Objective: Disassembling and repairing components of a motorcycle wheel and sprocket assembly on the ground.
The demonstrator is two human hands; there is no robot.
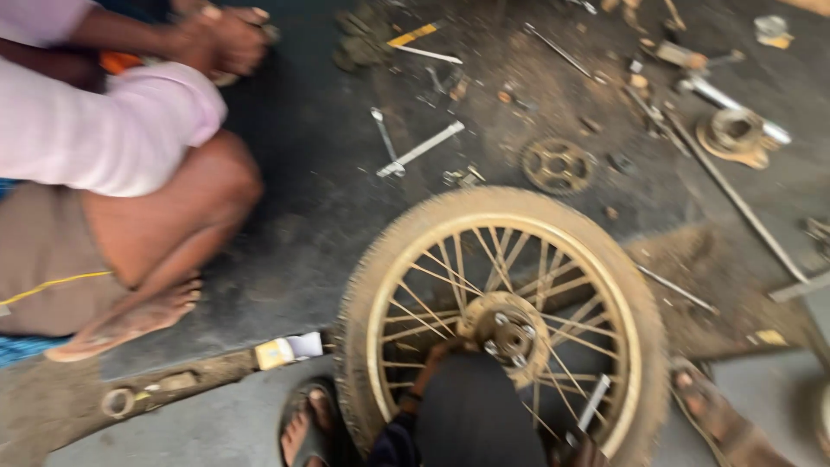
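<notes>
The spoked wheel [506,324] lies flat on the floor [294,216], its hub [510,333] touching the left hand [441,355], whose grip I cannot tell.

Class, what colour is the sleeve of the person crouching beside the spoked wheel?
Pale pink sleeve, in the head view, left of the wheel.
</notes>
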